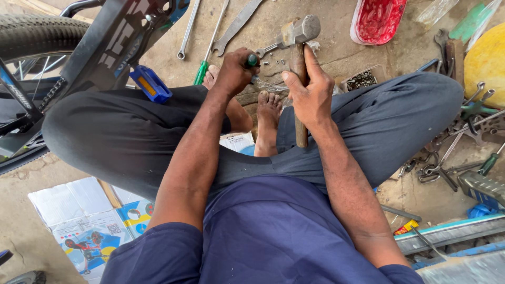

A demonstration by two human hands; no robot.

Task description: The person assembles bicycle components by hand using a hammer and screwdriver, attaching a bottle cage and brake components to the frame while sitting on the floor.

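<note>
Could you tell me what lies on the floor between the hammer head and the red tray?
In the head view, only bare concrete lies between the hammer head and the red tray.

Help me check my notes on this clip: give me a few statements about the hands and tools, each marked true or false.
1. The right hand holds a hammer by its wooden handle. True.
2. The left hand is empty and flat on the floor. False: its grip is closed round a green-ended tool, probably a screwdriver.
3. A blue bicycle pedal sits beside the person's left knee. True.
4. The hammer head points down at the person's lap. False: the head is up, farthest from the body, above the bare feet.
5. A red tray lies on the concrete floor beyond the hammer. True.
</note>
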